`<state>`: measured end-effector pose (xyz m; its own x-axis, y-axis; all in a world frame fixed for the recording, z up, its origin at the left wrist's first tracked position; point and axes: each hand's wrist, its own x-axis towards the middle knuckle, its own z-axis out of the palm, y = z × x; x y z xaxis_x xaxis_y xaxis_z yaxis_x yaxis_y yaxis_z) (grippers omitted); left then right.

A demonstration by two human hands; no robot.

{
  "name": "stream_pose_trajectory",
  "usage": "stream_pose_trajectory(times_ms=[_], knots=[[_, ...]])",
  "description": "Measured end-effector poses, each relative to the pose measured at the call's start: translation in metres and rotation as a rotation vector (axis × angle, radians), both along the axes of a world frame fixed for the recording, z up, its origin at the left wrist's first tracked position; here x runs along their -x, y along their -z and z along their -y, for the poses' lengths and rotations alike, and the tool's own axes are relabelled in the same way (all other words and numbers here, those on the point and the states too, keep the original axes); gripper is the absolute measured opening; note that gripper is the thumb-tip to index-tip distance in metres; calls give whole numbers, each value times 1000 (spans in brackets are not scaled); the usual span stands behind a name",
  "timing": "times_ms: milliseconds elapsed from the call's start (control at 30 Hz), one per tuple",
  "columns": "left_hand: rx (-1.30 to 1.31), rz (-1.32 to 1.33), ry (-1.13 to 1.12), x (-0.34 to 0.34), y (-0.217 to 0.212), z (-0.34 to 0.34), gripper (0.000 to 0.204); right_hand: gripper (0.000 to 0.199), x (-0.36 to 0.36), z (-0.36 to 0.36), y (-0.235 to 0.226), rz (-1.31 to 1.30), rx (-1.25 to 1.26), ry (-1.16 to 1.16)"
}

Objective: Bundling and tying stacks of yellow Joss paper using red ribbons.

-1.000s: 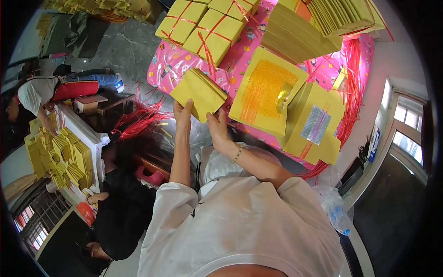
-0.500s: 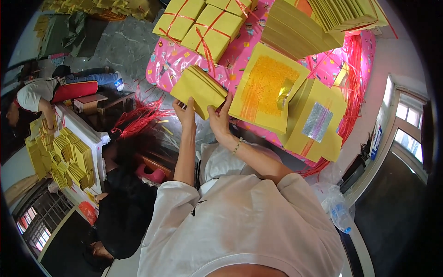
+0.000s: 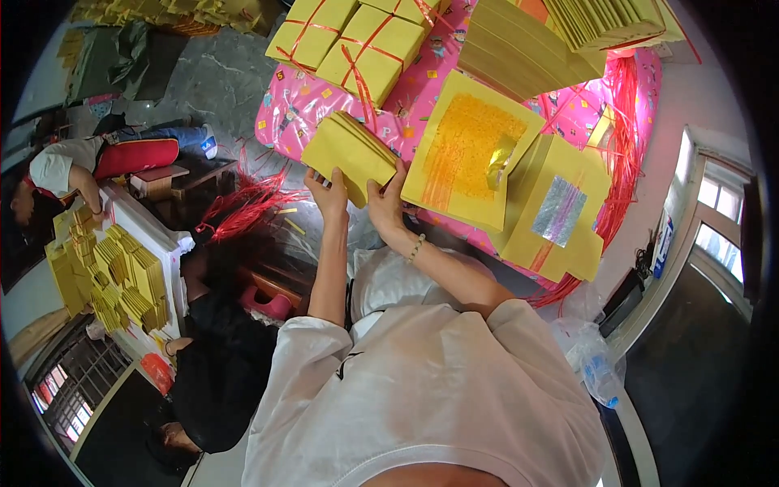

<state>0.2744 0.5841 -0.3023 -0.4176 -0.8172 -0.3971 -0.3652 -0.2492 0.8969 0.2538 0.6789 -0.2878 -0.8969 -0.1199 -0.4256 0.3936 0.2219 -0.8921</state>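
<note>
A folded stack of yellow paper (image 3: 347, 158) is held between my two hands at the near edge of the pink tablecloth (image 3: 284, 122). My left hand (image 3: 329, 193) grips its near left edge, thumb on top and fingers partly underneath. At its near right corner, my right hand (image 3: 388, 201) closes on it in the same way. Just right of the stack lie yellow sheets with an orange printed panel (image 3: 471, 150). Beyond them to the right sits a yellow sheet with a silver patch (image 3: 558, 213).
Yellow bundles tied with red ribbon (image 3: 361, 57) stand at the far side. Red strands (image 3: 623, 122) hang along the table's right. Two people work at a white table (image 3: 166, 223) with yellow folded paper on the left. More red strands (image 3: 247, 203) lie near a stool.
My hands and the stack stay nearly in place, with only a slight shift. At the left, the far person's arm has moved a little.
</note>
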Motion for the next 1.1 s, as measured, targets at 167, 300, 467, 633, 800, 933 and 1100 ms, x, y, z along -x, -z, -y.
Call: stream_pose_trajectory(times_ms=[167,300,467,633,800,933,1100], knots=[[-69,42,-3,4,-7,-2,58,71,2,1,-5,34,10,10],[-145,43,1,4,-1,-1,60,73,7,0,-16,60,-9,-5],[7,27,32,2,12,-1,67,75,6,1,-14,45,-36,-37],[776,380,176,8,0,-6,77,78,10,2,-19,16,-135,-52],[960,78,408,24,-16,12,75,75,13,-2,-24,208,-59,-63],[860,169,444,41,-21,27,77,68,11,0,-14,275,-34,-53],[748,322,431,82,-29,43,68,63,7,4,-1,194,-113,-34]])
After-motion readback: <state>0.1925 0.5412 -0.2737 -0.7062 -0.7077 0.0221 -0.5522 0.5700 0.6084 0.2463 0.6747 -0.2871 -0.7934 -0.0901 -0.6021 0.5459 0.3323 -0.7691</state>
